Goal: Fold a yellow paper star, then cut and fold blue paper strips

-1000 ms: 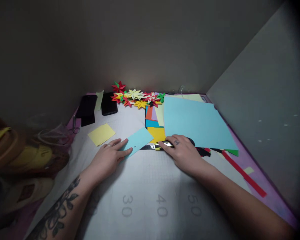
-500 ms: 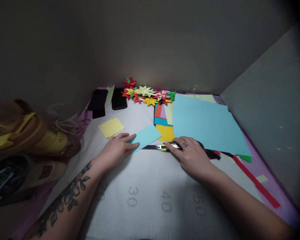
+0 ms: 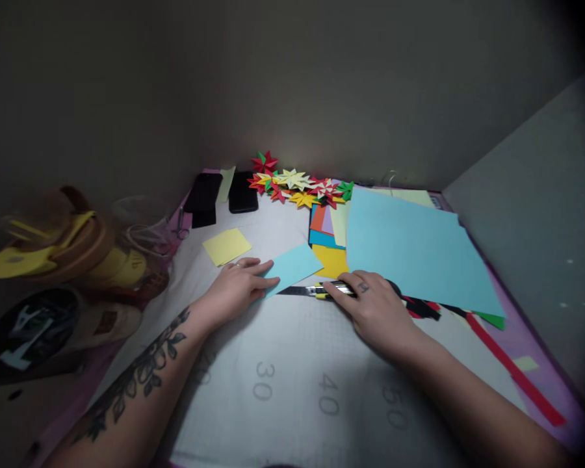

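Plainly, a small sheet of light-blue paper (image 3: 297, 263) is seen flat on the white-covered counter (image 3: 292, 344), its surface smooth, its edges straight, one corner laid over a yellow sheet (image 3: 332, 261). It is set aslant, and its left end is covered by the left hand (image 3: 241, 285), whose fingers are loosely spread and rested on top, with nothing seen clasped. By the right hand (image 3: 377, 309), palm down and half curled, a black-and-yellow cutter (image 3: 342, 290) is held between thumb and fingers. Its dark blade (image 3: 295, 290) is pointed left and brought to the paper's lower edge; whether the tip is passed beneath cannot be told.

One small light-blue piece and one cutter are counted. One large light-blue sheet (image 3: 414, 250) is shown uppermost at the right, with one long red strip (image 3: 514, 367) stretched out below it. One small yellow pile (image 3: 227, 246) is placed beyond the left hand; how many sheets are stacked there cannot be told. Two dark phones (image 3: 244, 193) are laid at the back left. Beside them, at least seven folded paper stars (image 3: 295, 179) are heaped, overlapped too closely for an exact count. Four printed numbers, from 20 to 50, are borne by the white cover.
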Tool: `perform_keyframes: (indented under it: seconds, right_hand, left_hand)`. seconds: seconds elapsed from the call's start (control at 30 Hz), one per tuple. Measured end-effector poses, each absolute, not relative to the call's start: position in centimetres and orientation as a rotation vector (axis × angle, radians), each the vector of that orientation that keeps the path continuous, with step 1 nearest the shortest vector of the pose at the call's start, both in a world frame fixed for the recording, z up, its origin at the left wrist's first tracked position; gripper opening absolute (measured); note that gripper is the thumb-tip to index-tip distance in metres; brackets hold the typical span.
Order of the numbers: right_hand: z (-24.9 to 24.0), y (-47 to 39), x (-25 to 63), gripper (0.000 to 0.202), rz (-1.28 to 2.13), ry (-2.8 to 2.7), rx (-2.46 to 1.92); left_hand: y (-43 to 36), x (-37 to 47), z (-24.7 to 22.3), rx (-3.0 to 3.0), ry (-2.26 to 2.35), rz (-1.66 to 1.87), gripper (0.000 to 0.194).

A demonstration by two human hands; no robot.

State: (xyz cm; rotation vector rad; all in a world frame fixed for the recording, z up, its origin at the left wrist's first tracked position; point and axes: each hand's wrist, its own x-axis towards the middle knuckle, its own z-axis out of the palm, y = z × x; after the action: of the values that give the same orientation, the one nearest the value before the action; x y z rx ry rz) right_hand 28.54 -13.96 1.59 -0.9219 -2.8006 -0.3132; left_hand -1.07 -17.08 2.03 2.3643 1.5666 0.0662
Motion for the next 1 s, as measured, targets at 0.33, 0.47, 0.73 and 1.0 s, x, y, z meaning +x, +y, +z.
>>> perform_keyframes:
  seconds: [0.33, 0.47, 0.73, 1.0]
  right_hand:
    - [1.7, -14.4, 28.0, 0.043, -0.304, -2.776, -0.877]
    - [1.8, -14.5, 27.5, 0.041, -0.303, -2.777, -0.864]
    - [1.8, -14.7, 27.5, 0.042, -0.265, -2.791, -0.857]
    - [1.8, -14.9, 27.1, 0.040, -0.274, -2.809, -0.847]
  left_hand:
    - [-17.1, -1.2, 1.7, 2.347, 1.573, 0.085, 0.033]
    - [-17.1, -1.2, 1.9, 2.324, 1.570, 0.087, 0.033]
    - [-17.1, -1.4, 1.9, 2.336, 1.550, 0.075, 0.035]
    - [-17.2, -1.0, 2.0, 2.316, 1.585, 0.081, 0.033]
